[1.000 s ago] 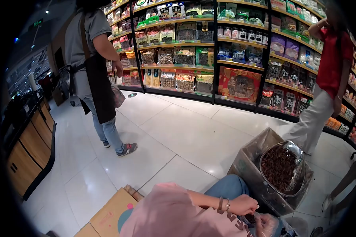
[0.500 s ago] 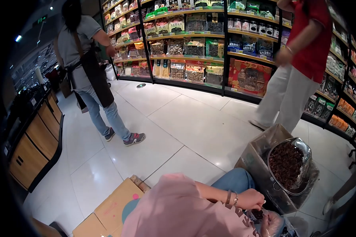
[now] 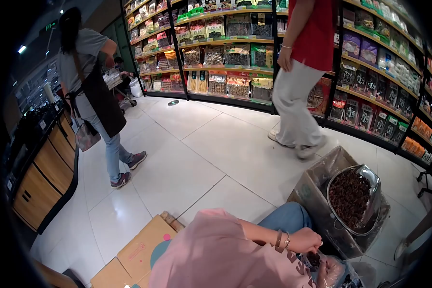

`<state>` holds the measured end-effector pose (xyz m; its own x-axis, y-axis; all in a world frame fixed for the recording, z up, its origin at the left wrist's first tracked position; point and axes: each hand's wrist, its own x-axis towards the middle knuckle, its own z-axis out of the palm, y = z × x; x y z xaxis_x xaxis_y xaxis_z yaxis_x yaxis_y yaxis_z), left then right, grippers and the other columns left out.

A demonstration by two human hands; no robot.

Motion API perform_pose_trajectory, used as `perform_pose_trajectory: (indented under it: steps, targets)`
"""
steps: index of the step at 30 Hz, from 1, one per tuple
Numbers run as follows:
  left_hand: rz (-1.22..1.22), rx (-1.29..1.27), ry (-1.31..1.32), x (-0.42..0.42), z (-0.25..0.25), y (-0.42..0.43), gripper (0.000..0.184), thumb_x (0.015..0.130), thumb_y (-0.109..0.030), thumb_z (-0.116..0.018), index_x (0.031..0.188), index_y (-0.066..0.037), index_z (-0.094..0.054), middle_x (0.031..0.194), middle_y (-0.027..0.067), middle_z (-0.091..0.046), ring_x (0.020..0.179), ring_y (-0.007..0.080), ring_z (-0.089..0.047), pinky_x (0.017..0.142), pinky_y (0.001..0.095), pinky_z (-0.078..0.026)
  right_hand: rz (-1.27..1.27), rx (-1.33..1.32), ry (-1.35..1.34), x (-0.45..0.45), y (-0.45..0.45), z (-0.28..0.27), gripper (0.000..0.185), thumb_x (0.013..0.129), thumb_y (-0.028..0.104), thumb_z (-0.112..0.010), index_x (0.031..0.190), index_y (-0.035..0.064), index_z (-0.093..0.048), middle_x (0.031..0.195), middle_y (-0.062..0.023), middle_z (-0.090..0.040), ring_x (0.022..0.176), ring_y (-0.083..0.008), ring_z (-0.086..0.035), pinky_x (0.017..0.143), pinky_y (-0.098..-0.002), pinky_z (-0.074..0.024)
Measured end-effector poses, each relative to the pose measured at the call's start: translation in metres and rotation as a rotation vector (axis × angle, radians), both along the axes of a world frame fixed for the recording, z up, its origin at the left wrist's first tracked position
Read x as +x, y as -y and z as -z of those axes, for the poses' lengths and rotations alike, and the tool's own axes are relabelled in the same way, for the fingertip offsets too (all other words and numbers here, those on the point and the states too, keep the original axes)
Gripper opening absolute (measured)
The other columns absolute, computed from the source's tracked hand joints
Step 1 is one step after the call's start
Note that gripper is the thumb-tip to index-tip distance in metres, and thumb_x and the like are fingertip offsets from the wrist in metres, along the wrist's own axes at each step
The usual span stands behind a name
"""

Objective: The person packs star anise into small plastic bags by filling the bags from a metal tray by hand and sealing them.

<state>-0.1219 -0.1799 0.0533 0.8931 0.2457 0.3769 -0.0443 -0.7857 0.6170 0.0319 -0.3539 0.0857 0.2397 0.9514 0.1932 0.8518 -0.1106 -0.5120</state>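
Observation:
My left hand (image 3: 305, 239), with bracelets at the wrist, is closed in a pinch at the upper edge of a small clear plastic bag (image 3: 313, 260) holding dark pieces. Just below it, my right hand (image 3: 329, 271) wears a clear plastic glove and curls around the same bag; part of its grip is hidden. Beyond my hands, a metal basin (image 3: 375, 185) heaped with dark reddish-brown dried pieces (image 3: 349, 198) leans tilted on a plastic-lined box (image 3: 308, 192). More clear plastic (image 3: 365, 272) lies beside the gloved hand.
Flattened cardboard (image 3: 129, 249) lies on the tiled floor (image 3: 182, 165). A person in an apron (image 3: 103, 103) stands left, near a wooden counter (image 3: 43, 180). Another person in red and white (image 3: 302, 86) stands before shelves of packaged goods (image 3: 225, 55). A further leg (image 3: 420, 228) shows at right.
The person in red has walked leftward along the shelves. The aproned person has shifted left, and a shopping cart now shows behind. My hands keep nearly the same pose on the bag.

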Motion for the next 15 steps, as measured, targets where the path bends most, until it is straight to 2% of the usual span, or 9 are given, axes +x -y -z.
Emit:
perform_pose_trajectory:
  steps: [4,7,10,13,15]
  targets:
    - [-0.006,0.028,0.011,0.001,0.001,0.001,0.019,0.074,-0.024,-0.069,0.073,-0.006,-0.060,0.074,0.0067,-0.060,0.071,0.0288,-0.061,0.061,0.0399,-0.045,-0.027,0.007,-0.037,-0.011,-0.002,-0.024,0.020,0.084,0.022,-0.062,0.081,0.0034,-0.066,0.068,-0.0183,-0.058,0.060,-0.0291,-0.057,0.059,-0.0374,-0.0454]
    - [-0.006,0.025,0.014,-0.001,-0.002,0.002,0.020,0.074,-0.025,-0.069,0.072,-0.006,-0.060,0.073,0.0066,-0.060,0.070,0.0286,-0.061,0.061,0.0399,-0.045,0.025,0.174,-0.185,-0.026,-0.003,-0.028,0.021,0.084,0.021,-0.061,0.075,0.0024,-0.064,0.066,-0.0176,-0.057,0.058,-0.0285,-0.056,0.057,-0.0389,-0.0442]
    - [-0.008,-0.002,0.011,-0.001,0.001,0.001,0.020,0.074,-0.025,-0.069,0.072,-0.007,-0.060,0.073,0.0061,-0.059,0.070,0.0280,-0.061,0.061,0.0396,-0.045,0.037,0.231,-0.236,-0.024,-0.005,-0.017,0.022,0.084,0.021,-0.061,0.074,0.0021,-0.063,0.064,-0.0167,-0.055,0.056,-0.0262,-0.054,0.056,-0.0369,-0.0439]
    - [-0.035,-0.030,0.037,-0.002,-0.002,0.002,0.018,0.069,-0.023,-0.071,0.068,-0.007,-0.062,0.072,0.0066,-0.060,0.070,0.0274,-0.061,0.060,0.0399,-0.046,0.066,0.000,-0.121,-0.015,-0.002,-0.019,0.020,0.086,0.019,-0.061,0.078,0.0013,-0.065,0.063,-0.0133,-0.057,0.057,-0.0181,-0.053,0.056,-0.0318,-0.0442]
    - [-0.054,-0.044,0.059,-0.002,-0.002,0.002,0.017,0.067,-0.022,-0.072,0.066,-0.007,-0.063,0.071,0.0066,-0.061,0.070,0.0269,-0.061,0.060,0.0399,-0.046,0.073,0.047,-0.322,-0.012,0.000,-0.009,0.020,0.088,0.017,-0.059,0.081,0.0000,-0.066,0.065,-0.0092,-0.058,0.060,-0.0133,-0.052,0.057,-0.0291,-0.0439]
